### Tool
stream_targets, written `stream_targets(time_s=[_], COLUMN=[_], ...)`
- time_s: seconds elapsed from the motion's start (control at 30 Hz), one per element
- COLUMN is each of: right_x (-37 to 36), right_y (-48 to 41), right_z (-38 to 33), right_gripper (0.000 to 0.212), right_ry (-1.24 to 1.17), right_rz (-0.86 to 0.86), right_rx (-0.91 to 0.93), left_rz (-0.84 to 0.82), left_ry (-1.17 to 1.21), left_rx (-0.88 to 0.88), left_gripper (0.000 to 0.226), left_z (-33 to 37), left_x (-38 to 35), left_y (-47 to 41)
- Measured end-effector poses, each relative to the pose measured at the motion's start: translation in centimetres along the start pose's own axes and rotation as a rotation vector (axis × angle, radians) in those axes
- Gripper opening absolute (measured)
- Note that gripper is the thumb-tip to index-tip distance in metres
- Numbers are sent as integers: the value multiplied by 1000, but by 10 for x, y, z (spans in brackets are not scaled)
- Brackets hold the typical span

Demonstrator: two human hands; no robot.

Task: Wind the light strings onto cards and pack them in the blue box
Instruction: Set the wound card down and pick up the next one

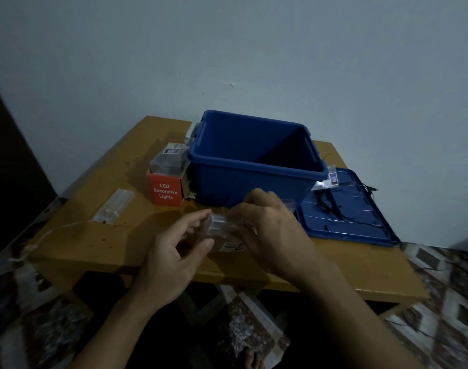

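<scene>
- The clear pack (219, 225) hangs just in front of the blue box (240, 182), above the surface (107, 235), with its long axis running along the box's near wall.
- The left hand (174, 251) has its grip pinched on the pack's left end, and the right hand (270, 225) curls its grip over the right end.
- The box's open mouth lies beyond both hands, the right nearer, so packing likely means lifting over the rim.
- A dark light string (331, 206) lies on the lid (360, 225) right of the box, apparently not yet wound.

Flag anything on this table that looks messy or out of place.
A dark light string lies loose and tangled across the blue lid, one end trailing off toward the wall. A white cord from the clear case hangs over the table's left edge. Neither is wound yet.
</scene>
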State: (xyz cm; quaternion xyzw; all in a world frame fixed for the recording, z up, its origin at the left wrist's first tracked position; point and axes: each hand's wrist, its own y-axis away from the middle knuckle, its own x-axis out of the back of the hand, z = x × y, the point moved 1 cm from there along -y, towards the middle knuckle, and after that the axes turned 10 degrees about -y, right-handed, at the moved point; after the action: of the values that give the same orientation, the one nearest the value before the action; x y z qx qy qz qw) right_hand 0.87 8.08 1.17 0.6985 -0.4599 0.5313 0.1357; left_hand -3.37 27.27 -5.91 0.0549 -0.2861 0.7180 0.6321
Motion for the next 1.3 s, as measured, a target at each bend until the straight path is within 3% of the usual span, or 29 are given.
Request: stream_targets(time_s=[0.33,0.53,0.87,1.03,1.17,1.3], right_x=[8,6,1,-6,-12,-22], right_y=[-6,-1,14,16,24,34], right_z=[-8,-2,7,8,7,6], right_gripper=[30,10,2,20,25,14], right_ry=[60,-37,-122,-121,-142,-354], right_rz=[-149,-46,69,2,56,223], right_rx=[53,95,83,58,63,-76], left_rz=[-68,-57,-51,-31,-60,-16], left_ry=[-59,-71,-74,-169,-86,-19], left_rx=[-58,-72,-153,-257,-171,-67], left_gripper=[48,36,25,12,20,36], left_z=[8,13,13,11,8,6], left_x=[-4,-4,-3,-3,-4,-4], left_y=[2,3,2,0,0,2])
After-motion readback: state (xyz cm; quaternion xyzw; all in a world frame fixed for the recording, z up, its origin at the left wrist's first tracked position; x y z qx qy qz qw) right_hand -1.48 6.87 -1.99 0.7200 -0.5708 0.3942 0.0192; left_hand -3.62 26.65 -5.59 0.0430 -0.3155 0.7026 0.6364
